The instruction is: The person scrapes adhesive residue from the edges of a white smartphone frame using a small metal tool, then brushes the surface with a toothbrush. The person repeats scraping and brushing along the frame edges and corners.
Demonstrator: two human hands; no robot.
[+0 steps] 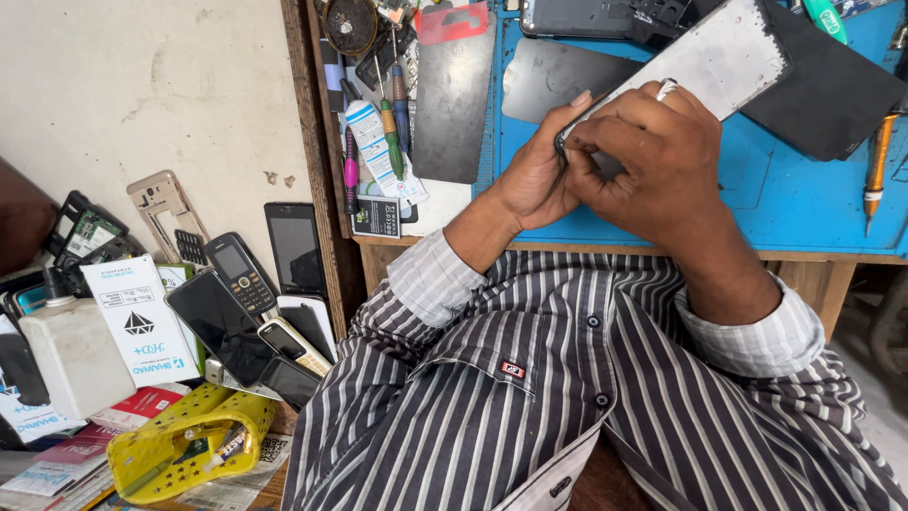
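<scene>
Old handsets (241, 274), a white bottle (71, 350) and a yellow basket (184, 449) crowd the shelf beyond the counter's left edge. Screwdrivers (390, 128) and a dark panel (452, 104) lie along the counter's left side, beside the blue mat (804, 199).

At the mat's near edge, a person in a striped shirt (530, 397) works on the lower corner of a phone (705, 61), which is raised off the counter and tilted up toward the far right corner, its pale back side uppermost.

The left hand (537, 175) is closed round the phone's lower end from beneath, its thumb pressed against the edge. The right hand (662, 156), a ring on one finger, is curled over the same corner from above, fingertips (579, 144) pinched at the rim; whether they hold a small tool cannot be told.

By the look of it, the step in hand is working at the seam at that corner. The next move would call for steady, light pressure along the edge, with the left hand bracing the phone against twist.

An orange-handled tool (877, 166) lies near the counter's right edge, untouched.
</scene>
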